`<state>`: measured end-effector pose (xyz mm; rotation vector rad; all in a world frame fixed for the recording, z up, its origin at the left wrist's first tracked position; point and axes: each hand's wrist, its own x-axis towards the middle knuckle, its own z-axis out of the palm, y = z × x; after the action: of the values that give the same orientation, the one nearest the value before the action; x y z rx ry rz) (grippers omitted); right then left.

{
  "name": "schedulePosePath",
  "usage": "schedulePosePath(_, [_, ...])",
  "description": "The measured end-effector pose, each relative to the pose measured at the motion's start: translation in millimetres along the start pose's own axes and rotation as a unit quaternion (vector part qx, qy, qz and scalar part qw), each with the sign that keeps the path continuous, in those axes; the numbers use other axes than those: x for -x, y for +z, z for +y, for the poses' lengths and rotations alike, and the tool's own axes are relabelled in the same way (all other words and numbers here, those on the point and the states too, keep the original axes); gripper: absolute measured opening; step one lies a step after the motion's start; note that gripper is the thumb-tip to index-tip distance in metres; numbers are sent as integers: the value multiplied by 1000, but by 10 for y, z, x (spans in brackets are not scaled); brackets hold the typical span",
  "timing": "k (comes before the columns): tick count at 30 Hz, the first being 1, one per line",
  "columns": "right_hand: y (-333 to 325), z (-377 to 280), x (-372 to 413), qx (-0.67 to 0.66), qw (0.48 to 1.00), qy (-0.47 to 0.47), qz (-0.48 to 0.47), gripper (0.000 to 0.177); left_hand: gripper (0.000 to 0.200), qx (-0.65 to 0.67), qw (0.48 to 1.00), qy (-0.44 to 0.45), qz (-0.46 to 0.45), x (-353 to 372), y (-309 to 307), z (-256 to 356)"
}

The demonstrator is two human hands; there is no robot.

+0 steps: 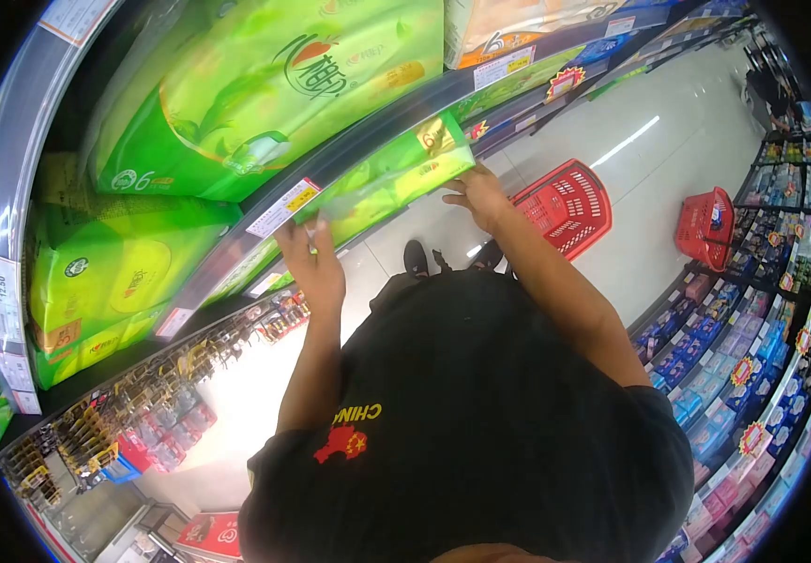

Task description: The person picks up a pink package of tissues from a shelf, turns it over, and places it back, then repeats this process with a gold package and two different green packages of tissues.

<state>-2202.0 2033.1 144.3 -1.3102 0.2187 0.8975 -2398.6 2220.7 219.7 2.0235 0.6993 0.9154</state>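
Observation:
A long green tissue pack (pixel 391 178) lies level at the lower shelf, just under the shelf edge with a price label (pixel 283 206). My left hand (pixel 316 263) holds its left end, thumb up against it and fingertips partly hidden by the pack and shelf edge. At the pack's right end, my right hand (pixel 482 195) grips the corner with bent fingers. Above, a large green tissue bundle (pixel 265 103) stands on the upper shelf. More green packs (pixel 124 281) are stacked at the left.
A red basket (pixel 583 211) stands on the tiled floor (pixel 649 178) right of my feet. Another red basket (pixel 704 230) is by the right-hand shelves (pixel 715 403), full of blue and pink packs. Small goods (pixel 171 366) hang on hooks at lower left.

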Motion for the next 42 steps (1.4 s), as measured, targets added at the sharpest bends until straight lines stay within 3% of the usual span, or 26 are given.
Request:
schedulePosePath(3, [-16, 54, -53, -18, 1000, 2, 9, 36, 15, -21, 998, 38, -48, 103, -49, 111])
schedulePosePath(11, [-158, 157, -32, -91, 996, -11, -13, 34, 12, -27, 987, 126, -99, 108, -100, 541])
schedulePosePath(17, [-331, 272, 21, -115, 992, -28, -41, 41, 29, 35, 986, 29, -159, 113, -270, 780])
schedulePosePath(20, [-462, 445, 26, -145, 988, 1, -50, 42, 22, 94, 985, -51, -132, 147, -274, 867])
schedulePosePath(24, [-599, 554, 77, -187, 979, 57, -53, 43, 26, 181, 952, -208, -134, 151, -310, 717])
schedulePosePath(27, [-667, 391, 179, -340, 936, 12, -90, 48, 29, 226, 946, -181, -144, 132, -294, 681])
schedulePosePath(29, [-934, 573, 75, -407, 885, 5, -225, 51, 34, 266, 920, -237, -163, 84, -286, 838])
schedulePosePath(31, [-1133, 620, 76, -332, 907, -57, -254, 52, 36, 314, 893, -269, -179, 67, -238, 942])
schedulePosePath(33, [-1230, 563, 231, -106, 966, -168, -166, 52, 35, 372, 865, -277, -189, 62, -161, 987])
schedulePosePath(34, [-1270, 514, 322, 13, 969, -219, -118, 51, 34, 366, 868, -276, -192, 41, -109, 981])
schedulePosePath(36, [-1321, 378, 523, 245, 919, -308, -15, 50, 33, 353, 872, -273, -200, -20, 12, 953])
schedulePosePath(38, [-1399, 190, 702, 131, 938, -320, -34, 50, 31, 395, 837, -306, -222, -78, 80, 937])
schedulePosePath(39, [-1441, 38, 807, -101, 949, -280, -105, 51, 30, 415, 818, -322, -236, -99, 125, 939])
schedulePosePath(41, [-1482, -263, 1038, -280, 932, -222, -53, 60, 30, 442, 786, -342, -263, -115, 258, 975])
schedulePosePath(42, [-1585, -330, 1093, -310, 922, -225, -56, 66, 30, 455, 769, -353, -279, -117, 335, 1001])
